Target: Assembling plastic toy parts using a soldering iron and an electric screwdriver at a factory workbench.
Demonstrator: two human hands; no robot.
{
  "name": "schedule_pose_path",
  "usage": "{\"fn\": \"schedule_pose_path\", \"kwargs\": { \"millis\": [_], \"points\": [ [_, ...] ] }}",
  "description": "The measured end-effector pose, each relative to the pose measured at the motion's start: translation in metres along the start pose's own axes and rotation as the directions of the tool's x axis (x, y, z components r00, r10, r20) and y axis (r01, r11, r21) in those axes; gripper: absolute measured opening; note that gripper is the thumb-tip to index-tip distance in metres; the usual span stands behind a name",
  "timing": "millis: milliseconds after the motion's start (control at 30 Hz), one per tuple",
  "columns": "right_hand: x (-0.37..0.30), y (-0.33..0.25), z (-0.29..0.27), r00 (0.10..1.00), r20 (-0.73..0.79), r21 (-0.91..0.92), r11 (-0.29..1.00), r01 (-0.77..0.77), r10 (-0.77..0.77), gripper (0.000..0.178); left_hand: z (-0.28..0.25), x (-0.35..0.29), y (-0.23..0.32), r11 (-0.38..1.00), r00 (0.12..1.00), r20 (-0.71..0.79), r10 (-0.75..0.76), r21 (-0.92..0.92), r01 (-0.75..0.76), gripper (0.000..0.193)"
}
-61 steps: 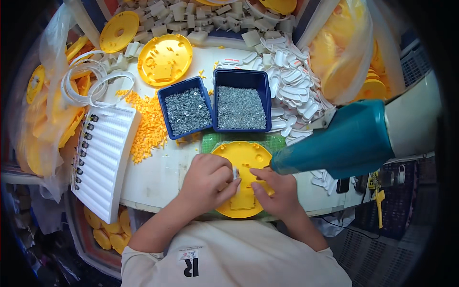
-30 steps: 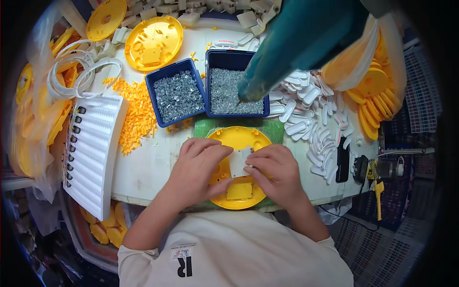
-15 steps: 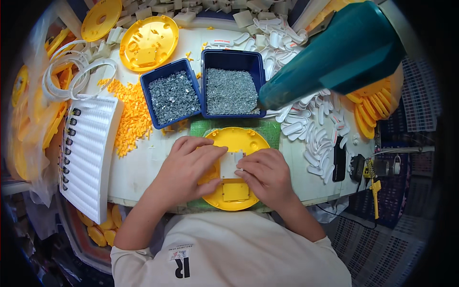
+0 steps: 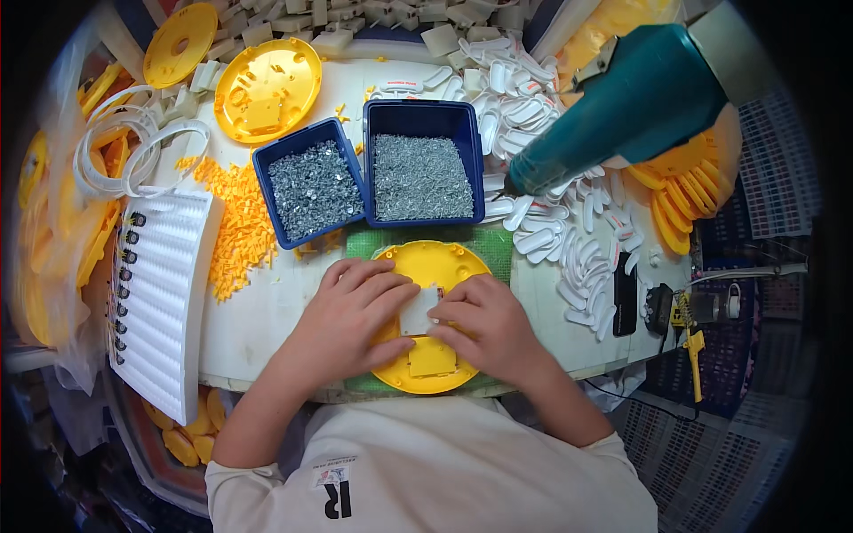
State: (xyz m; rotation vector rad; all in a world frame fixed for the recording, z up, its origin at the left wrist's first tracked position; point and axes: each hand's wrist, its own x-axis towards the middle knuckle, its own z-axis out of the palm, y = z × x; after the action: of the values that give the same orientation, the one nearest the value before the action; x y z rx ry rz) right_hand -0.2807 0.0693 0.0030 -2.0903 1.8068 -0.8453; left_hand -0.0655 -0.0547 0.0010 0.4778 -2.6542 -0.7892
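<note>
A round yellow plastic cover lies on a green mat in front of me, its ribbed inside facing up. On its middle sits a flat white plastic box, above a raised yellow rectangle. My left hand holds the box from the left, index finger at its upper end and thumb near its lower end. From the right, my right hand closes thumb and fingers at the box's edge; a tiny pale bit shows at the fingertips, too small to name.
Two blue bins of small metal parts stand behind the cover. A teal power screwdriver hangs over the right side. Loose yellow pieces, a white ridged tray, white oval parts and a black phone lie around.
The view has shifted slightly. My right fingers have moved a little along the box's right edge; the left hand keeps its place on the box.
</note>
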Motion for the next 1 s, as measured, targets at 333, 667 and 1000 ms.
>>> {"fn": "schedule_pose_path", "kwargs": {
  "millis": [333, 667, 1000],
  "points": [
    [0.073, 0.054, -0.024, 0.996, -0.08, -0.088, 0.995, -0.039, 0.032, 0.017, 0.0, 0.028, 0.0, 0.981, 0.983, 0.079, 0.164, 0.093, -0.171, 0.051],
    [0.115, 0.088, 0.01, 0.986, -0.116, -0.158, 0.982, 0.099, -0.119, 0.014, 0.009, 0.017, -0.006, 0.975, 0.976, 0.114, 0.183, 0.108, -0.195, 0.043],
    [0.118, 0.074, 0.01, 0.991, -0.124, -0.252, 0.968, 0.025, -0.058, 0.014, -0.01, 0.096, -0.067, 0.903, 0.954, -0.299, 0.003, 0.411, 0.126, 0.025]
  ]
}}
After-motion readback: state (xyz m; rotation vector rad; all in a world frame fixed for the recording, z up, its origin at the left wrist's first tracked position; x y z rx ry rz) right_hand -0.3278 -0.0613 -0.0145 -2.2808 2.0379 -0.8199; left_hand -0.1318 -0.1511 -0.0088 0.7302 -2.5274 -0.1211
